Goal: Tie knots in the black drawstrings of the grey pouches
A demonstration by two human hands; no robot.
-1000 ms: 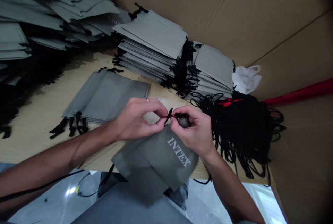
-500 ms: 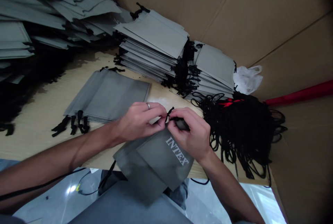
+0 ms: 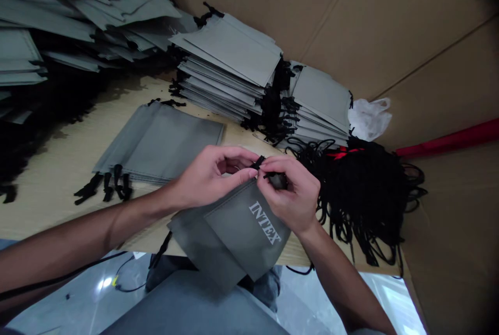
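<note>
Two hands, your left hand [image 3: 206,176] and your right hand [image 3: 298,192], pinch the black cord [image 3: 259,161] at the top of the INTEX bag [image 3: 237,226], which overhangs the near edge of the table [image 3: 47,205]. Corded bags in a flat pile [image 3: 171,140] and two stacks [image 3: 241,49] look done; whether this knot is tight, I cannot tell. Your cord heap [image 3: 362,195] seems unused.

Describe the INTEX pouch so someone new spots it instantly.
Find the pale wooden table, then the left hand and right hand close together near its front edge. Just below them in view is the grey pouch; white INTEX lettering separates it from the plain-faced pile beyond the left hand.
</note>
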